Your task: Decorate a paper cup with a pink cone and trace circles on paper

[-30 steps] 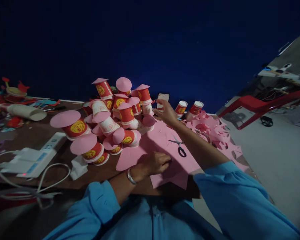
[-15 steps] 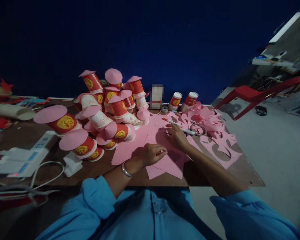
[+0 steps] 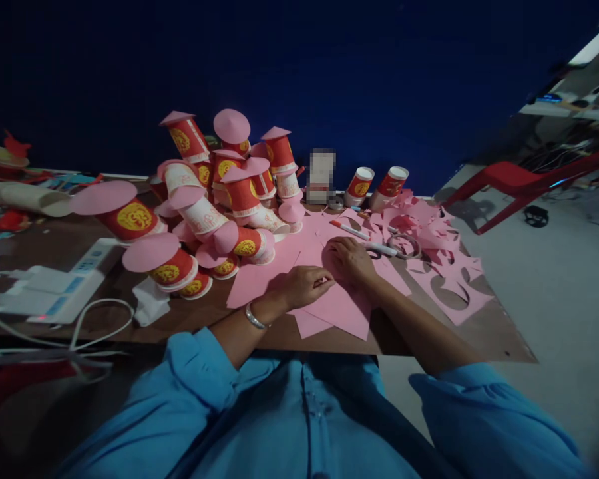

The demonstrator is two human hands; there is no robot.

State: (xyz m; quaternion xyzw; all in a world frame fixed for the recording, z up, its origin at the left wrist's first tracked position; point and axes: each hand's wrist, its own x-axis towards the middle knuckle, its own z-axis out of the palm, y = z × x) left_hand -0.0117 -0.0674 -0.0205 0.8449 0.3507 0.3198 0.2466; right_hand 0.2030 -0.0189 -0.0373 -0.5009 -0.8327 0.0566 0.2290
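My left hand [image 3: 305, 286], with a silver bracelet at the wrist, rests over the pink paper sheets [image 3: 337, 316]. Its fingers are curled towards the thumb; whether anything small is between them is hidden. Just beyond and to the right, my right hand [image 3: 352, 261] lies palm down on the pink paper, fingers stretched out and slightly bent, with nothing seen in them. Close to its fingers are a red-tipped marker [image 3: 350, 230] and a white marker [image 3: 381, 249]. The dark loop of what may be scissors [image 3: 374, 255] shows beside that hand.
Red and white paper cups with pink cone tops [image 3: 242, 193] are heaped at left. Two bare cups [image 3: 359, 185] stand at the back. Pink offcuts [image 3: 424, 229] and a tape roll [image 3: 404, 246] lie right. A power strip [image 3: 82, 283] with cables sits left; a red chair [image 3: 519, 179] stands right.
My right hand has drawn slightly back from the markers, closer to my left hand, and its fingers have come down on the paper. The whole view has shifted a little.
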